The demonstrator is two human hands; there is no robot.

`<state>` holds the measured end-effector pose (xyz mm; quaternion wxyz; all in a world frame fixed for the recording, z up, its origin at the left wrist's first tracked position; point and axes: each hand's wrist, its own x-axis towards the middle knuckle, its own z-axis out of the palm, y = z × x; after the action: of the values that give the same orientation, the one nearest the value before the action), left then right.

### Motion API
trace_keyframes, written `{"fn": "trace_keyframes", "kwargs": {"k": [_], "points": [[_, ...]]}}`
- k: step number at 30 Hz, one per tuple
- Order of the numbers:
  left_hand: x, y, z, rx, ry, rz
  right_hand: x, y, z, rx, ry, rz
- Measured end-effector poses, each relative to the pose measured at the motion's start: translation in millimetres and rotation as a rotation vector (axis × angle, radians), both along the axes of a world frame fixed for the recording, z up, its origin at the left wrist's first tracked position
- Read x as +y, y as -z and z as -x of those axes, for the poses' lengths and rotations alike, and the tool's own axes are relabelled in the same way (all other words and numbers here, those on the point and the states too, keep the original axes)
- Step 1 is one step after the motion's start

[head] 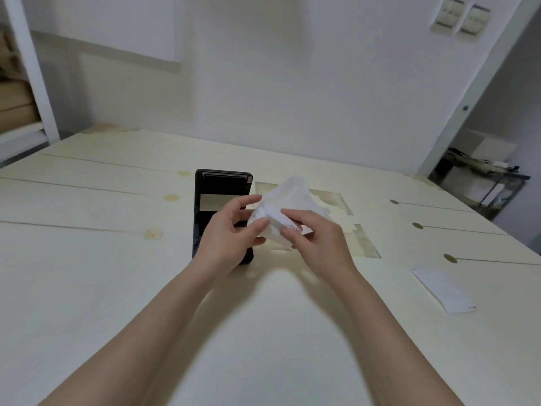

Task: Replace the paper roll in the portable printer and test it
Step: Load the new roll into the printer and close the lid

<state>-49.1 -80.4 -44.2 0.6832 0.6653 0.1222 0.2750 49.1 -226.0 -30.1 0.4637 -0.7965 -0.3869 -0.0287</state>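
A black portable printer (pixel 218 189) lies flat on the pale wooden table (pixel 117 259), its paper slot at the far end. Just right of it, both hands hold a crumpled white paper wrapper (pixel 288 197) with small red print, a little above the table. My left hand (pixel 231 232) pinches its left side, partly covering the printer's near end. My right hand (pixel 316 238) grips the wrapper's lower right part. I cannot make out a paper roll inside the wrapper.
A white paper slip (pixel 442 290) with red print lies at the right of the table. Rectangular cut-outs (pixel 330 197) show in the tabletop behind the hands. A shelf (pixel 26 112) stands at the left, a doorway with a rack (pixel 483 177) at the right.
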Motion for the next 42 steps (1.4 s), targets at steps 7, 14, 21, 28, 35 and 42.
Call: {"fn": "trace_keyframes", "kwargs": {"k": [7,14,21,28,35,42], "points": [[44.1,-1.4,27.6,0.003,-0.048,-0.148,52.1,10.9,18.1,0.127,0.050,-0.138],[69.8,-1.8,30.9,0.113,-0.219,-0.456,82.7,24.3,29.6,0.220,0.159,-0.266],[93.9,21.2,23.3,0.200,-0.295,-0.643,95.3,36.1,33.0,-0.059,0.147,-0.202],[96.1,27.8,11.1,0.311,-0.325,-0.636,102.4,49.4,22.0,-0.226,0.170,-0.035],[96.9,24.8,14.2,0.432,-0.271,-0.833,94.9,55.7,17.8,-0.255,0.135,0.041],[82.1,21.4,39.3,0.508,-0.045,-1.189,83.7,56.6,20.6,-0.330,0.085,0.076]]}}
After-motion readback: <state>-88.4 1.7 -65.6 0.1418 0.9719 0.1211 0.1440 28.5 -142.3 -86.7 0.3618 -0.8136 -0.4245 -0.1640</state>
